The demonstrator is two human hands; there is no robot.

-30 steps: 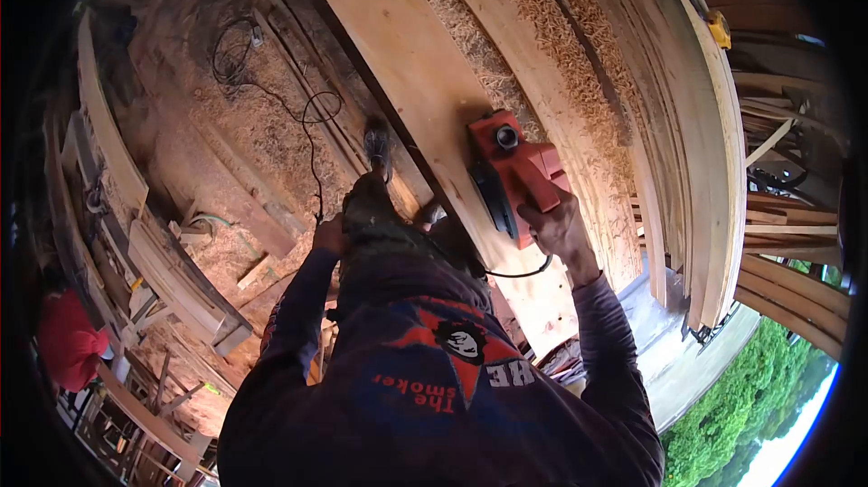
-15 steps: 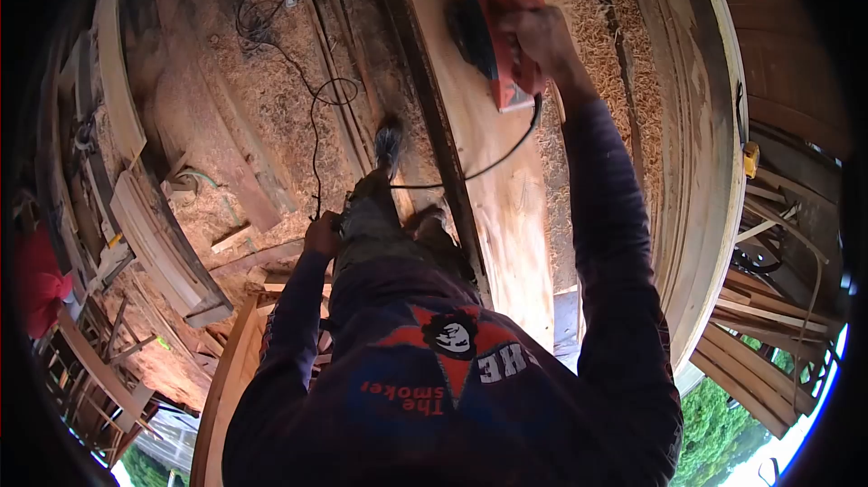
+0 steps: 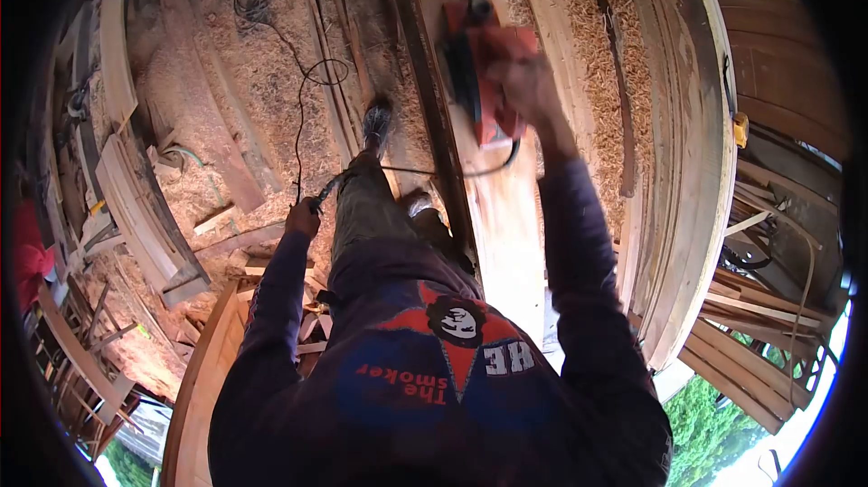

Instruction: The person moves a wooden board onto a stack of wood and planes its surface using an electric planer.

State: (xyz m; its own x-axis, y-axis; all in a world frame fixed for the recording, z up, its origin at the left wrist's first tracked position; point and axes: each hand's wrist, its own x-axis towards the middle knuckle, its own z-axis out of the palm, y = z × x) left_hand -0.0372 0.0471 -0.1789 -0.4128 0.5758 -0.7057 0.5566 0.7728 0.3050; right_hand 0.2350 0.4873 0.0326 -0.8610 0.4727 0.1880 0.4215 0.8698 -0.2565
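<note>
My right hand [image 3: 529, 89] is closed on the handle of a red and black power tool [image 3: 488, 48], slightly blurred. Under the tool lies a long pale wooden board [image 3: 506, 216], running from the top of the view down toward my body. A black cord [image 3: 434, 172] leaves the tool's near end and crosses the board toward my left side. My left hand [image 3: 305, 216] is beside my left leg, its fingers wrapped round the dark cord.
Curled shavings [image 3: 588, 62] cover the boards to the right. A cord loops over the shaving-strewn floor [image 3: 217, 71] at left. Stacked offcuts [image 3: 149, 216] stand further left, near a person in red [image 3: 32, 256]. A yellow object [image 3: 740, 130] sits at the boards' right edge.
My right hand and the tool went up the board, away from my body, then came back a little. My left hand has moved slightly outward from my leg, with the cord now visible in it.
</note>
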